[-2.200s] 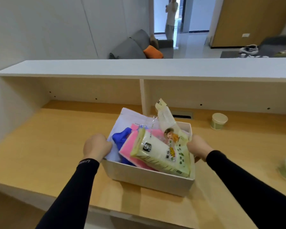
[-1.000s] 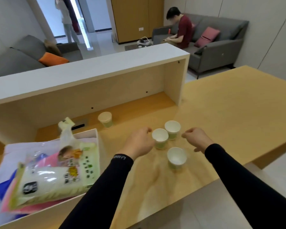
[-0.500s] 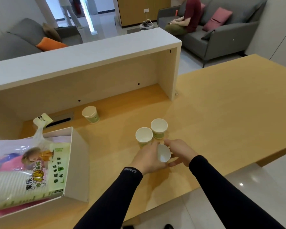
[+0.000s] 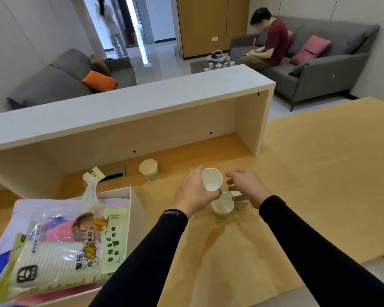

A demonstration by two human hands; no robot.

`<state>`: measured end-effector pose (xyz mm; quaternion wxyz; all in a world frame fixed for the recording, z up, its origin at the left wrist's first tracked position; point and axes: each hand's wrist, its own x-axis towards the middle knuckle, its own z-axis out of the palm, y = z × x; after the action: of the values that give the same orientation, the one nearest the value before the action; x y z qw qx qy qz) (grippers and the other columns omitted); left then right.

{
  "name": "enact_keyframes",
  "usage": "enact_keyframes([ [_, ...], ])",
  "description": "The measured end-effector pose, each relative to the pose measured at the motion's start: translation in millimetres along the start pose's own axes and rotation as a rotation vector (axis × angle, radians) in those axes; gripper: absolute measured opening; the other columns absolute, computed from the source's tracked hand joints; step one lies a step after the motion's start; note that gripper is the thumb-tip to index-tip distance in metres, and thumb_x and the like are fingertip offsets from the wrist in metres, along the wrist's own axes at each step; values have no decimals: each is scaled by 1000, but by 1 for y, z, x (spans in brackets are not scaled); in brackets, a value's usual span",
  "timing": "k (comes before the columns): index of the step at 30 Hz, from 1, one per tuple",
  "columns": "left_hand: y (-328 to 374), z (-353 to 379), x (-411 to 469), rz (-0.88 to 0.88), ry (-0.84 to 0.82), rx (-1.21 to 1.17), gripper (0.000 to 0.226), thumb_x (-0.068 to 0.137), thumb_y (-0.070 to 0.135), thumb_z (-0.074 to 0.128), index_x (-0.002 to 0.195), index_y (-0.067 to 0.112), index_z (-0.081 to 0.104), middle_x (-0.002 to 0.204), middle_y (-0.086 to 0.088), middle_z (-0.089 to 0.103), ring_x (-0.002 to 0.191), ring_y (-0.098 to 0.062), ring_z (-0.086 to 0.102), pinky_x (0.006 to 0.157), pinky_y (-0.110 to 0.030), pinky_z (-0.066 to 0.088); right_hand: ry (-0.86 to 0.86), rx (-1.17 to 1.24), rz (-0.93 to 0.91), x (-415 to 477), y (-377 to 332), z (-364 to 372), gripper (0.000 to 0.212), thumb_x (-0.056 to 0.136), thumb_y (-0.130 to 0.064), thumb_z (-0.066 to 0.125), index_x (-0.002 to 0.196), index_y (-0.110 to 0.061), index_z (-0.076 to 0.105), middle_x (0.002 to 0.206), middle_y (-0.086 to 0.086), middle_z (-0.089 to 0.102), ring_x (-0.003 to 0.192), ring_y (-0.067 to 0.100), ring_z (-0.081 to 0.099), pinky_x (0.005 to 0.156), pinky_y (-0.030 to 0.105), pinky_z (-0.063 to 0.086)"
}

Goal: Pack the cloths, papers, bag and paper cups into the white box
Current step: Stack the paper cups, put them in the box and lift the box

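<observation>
**Gathering the paper cups, one already in hand**

The left hand [image 4: 196,191] is curled round a white paper cup [image 4: 211,179], lifted clear of the desk and tipped so its mouth faces the camera. The right hand [image 4: 246,188] hovers just beside it, fingers half open and bent downward; it seems to be closing on a green-banded cup [image 4: 241,203] beneath the palm, though whether it actually grips that cup cannot be told, since the hand hides most of it. Between the two wrists a third cup [image 4: 222,209] stands upright on the wooden desk [image 4: 319,173], touching or nearly touching the partly hidden one.

A fourth cup [image 4: 149,170] stands apart, farther back under the white shelf [image 4: 131,103]. To the left sits the white box [image 4: 132,200], already heaped: a printed plastic bag [image 4: 64,251] lies across the top, with pink and blue cloths [image 4: 58,226] showing under it and white paper at the far left edge.

The step in hand looks like stacking the cups before packing them. The next move likely calls for nesting the held cup into an upright one, mouth up and squarely aligned. The box is full to the brim, so finding a gap for the stack may prove awkward.
</observation>
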<state>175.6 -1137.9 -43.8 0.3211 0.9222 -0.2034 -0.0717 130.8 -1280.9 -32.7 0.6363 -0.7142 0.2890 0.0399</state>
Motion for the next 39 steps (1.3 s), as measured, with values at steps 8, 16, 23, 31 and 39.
enact_keyframes([
  [8, -7, 31, 11, 31, -129, -28, 74, 70, 44, 70, 133, 19, 40, 131, 0, 50, 119, -21, 49, 84, -24, 33, -19, -115, 256, -1, 33, -5, 36, 87, -51, 41, 85, -18, 57, 85, 5, 58, 78, 23, 60, 56, 32, 53],
  [16, -22, 65, 8, 3, -306, 90, 82, 73, 45, 68, 142, 19, 30, 139, -4, 41, 128, -25, 39, 96, -32, 36, -28, 28, 288, 4, 59, 10, 50, 94, -54, 29, 116, -16, 53, 97, 5, 62, 83, 24, 62, 63, 34, 54],
  [23, -15, 52, 7, -10, -227, -68, 78, 63, 48, 70, 131, 24, 40, 126, 3, 57, 113, -23, 56, 88, -35, 49, -17, -93, 188, 6, 48, 13, 35, 94, -29, 39, 117, -8, 56, 101, 13, 66, 93, 29, 65, 69, 37, 56],
  [31, 31, 19, 41, 149, -42, -224, 49, 63, 43, 74, 100, 37, 43, 100, 12, 60, 90, -13, 57, 65, -28, 45, 142, -109, -33, 17, -11, -22, 44, 93, -49, 30, 104, -18, 59, 94, 8, 66, 88, 26, 64, 65, 35, 54],
  [39, 49, 55, 50, 124, -167, -260, 54, 61, 38, 74, 107, 34, 47, 107, 8, 60, 97, -16, 57, 76, -34, 50, 228, -29, 1, 27, 14, -54, 36, 94, -43, 34, 92, -18, 61, 77, -5, 56, 66, 12, 49, 60, 29, 39],
])
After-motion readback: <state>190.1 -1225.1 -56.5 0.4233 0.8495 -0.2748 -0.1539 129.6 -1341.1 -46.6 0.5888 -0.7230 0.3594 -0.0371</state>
